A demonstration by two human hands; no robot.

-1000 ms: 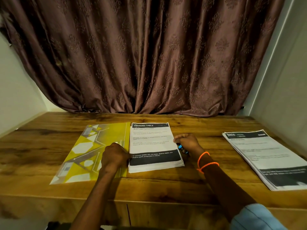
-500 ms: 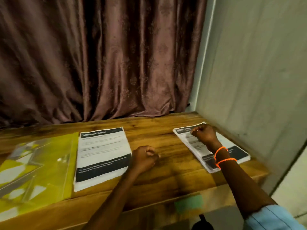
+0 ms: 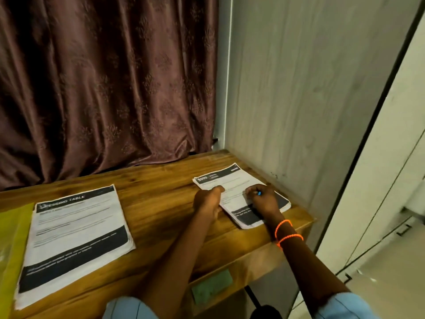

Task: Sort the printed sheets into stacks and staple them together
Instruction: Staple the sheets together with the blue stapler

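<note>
Two stacks of printed sheets lie on the wooden table (image 3: 161, 203). The right stack (image 3: 230, 180), headed "$800", sits by the table's right edge. My left hand (image 3: 208, 202) pinches that stack's left edge with thumb on top. My right hand (image 3: 263, 199) rests curled on the same stack and holds a small blue object, only its tip showing. The left stack (image 3: 76, 238), headed "DRESSING TABLE", lies apart at the left, untouched.
A yellow plastic folder (image 3: 11, 245) lies at the far left edge. A brown curtain (image 3: 103, 88) hangs behind the table. A grey wall panel (image 3: 310, 100) stands close on the right. A green label (image 3: 212, 286) sticks to the table's front.
The view swung right. Both hands left the "DRESSING TABLE" stack and moved to the "$800" stack, where the left hand now pinches its edge.
</note>
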